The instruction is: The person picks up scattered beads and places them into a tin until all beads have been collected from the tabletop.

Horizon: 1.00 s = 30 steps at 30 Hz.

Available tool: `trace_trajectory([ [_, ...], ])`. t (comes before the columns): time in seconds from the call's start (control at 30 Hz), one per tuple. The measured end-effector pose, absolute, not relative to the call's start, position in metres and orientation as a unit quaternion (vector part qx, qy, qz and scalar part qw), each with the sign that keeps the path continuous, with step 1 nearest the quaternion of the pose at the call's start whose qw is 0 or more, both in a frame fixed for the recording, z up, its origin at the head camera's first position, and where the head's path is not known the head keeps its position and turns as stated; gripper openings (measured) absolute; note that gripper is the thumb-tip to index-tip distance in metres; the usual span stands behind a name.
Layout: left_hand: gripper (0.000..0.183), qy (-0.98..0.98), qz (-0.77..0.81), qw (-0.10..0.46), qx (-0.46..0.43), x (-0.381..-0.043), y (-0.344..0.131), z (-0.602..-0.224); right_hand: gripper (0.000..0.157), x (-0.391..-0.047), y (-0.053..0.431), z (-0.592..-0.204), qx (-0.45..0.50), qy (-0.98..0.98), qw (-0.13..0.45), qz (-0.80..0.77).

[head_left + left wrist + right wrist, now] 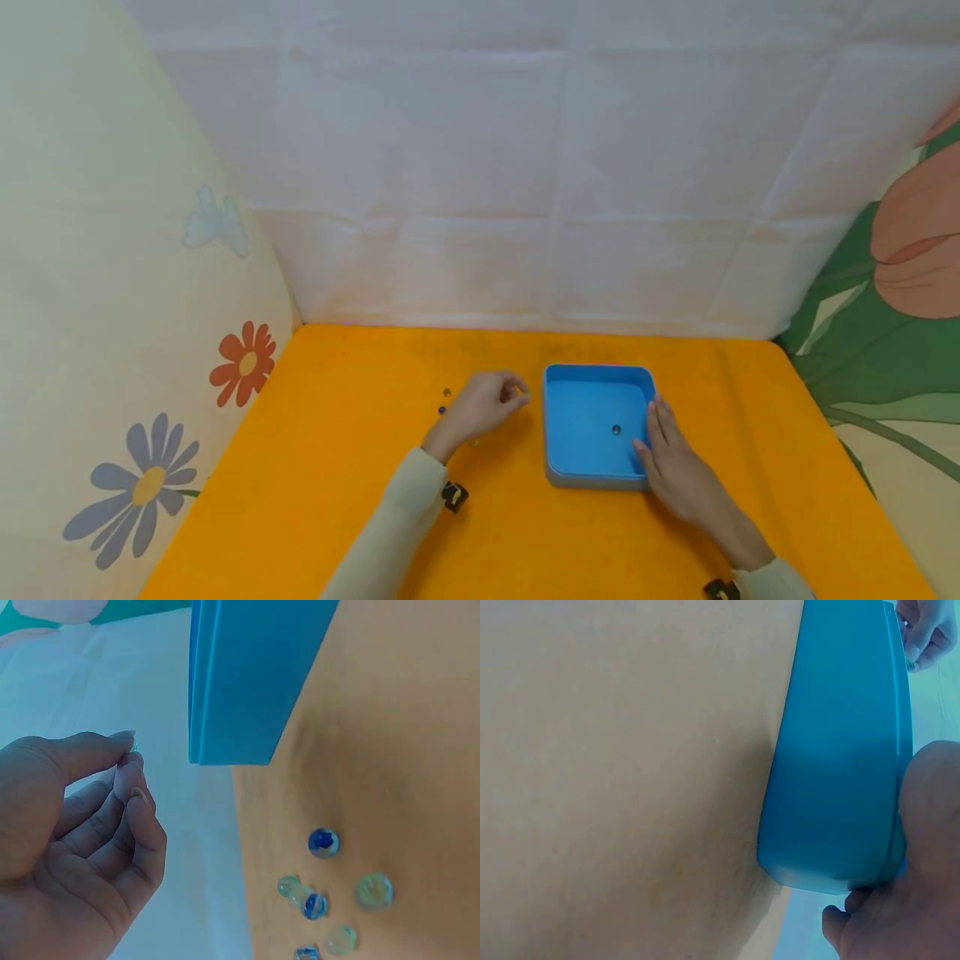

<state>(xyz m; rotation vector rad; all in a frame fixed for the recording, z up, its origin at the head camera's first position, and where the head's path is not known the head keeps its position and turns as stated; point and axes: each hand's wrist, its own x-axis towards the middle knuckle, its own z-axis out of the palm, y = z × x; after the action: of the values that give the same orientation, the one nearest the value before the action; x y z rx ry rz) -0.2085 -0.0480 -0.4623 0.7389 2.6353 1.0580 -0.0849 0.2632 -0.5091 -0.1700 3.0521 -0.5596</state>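
Observation:
My left hand [487,404] is raised just left of a blue square box [592,482]. In the left wrist view, its thumb and index finger pinch a small glassy greenish marble [135,742], mostly hidden by the fingertips. My right hand [686,479] holds the box's right wall, with the thumb over the rim and the fingers along the outside. One dark marble [617,429] lies on the box floor. Several glass marbles, among them a blue one [323,843] and a yellowish one [374,891], lie on the table beneath the left hand, partly hidden by it in the head view.
An orange-yellow cloth [315,467] covers the table. White fabric [420,167] hangs behind its far edge. Flower-printed panels stand at the left [90,292] and right [915,375]. Each wrist carries a small dark camera mount.

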Motion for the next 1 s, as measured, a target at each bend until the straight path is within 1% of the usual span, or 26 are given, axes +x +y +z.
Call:
trace_trajectory([
  [0.2, 0.025, 0.895, 0.351, 0.111, 0.252, -0.213, -0.032, -0.455, 0.076, -0.086, 0.263, -0.508, -0.056, 0.982, 0.013, -0.178],
  [0.5, 0.022, 0.876, 0.368, 0.110, 0.291, -0.220, -0.007, -0.446, 0.075, -0.085, 0.262, -0.507, -0.055, 0.982, 0.013, -0.180],
  [1.0, 0.023, 0.878, 0.362, 0.129, 0.284, -0.222, 0.020, -0.448, 0.075, -0.084, 0.262, -0.508, -0.054, 0.982, 0.014, -0.183],
])
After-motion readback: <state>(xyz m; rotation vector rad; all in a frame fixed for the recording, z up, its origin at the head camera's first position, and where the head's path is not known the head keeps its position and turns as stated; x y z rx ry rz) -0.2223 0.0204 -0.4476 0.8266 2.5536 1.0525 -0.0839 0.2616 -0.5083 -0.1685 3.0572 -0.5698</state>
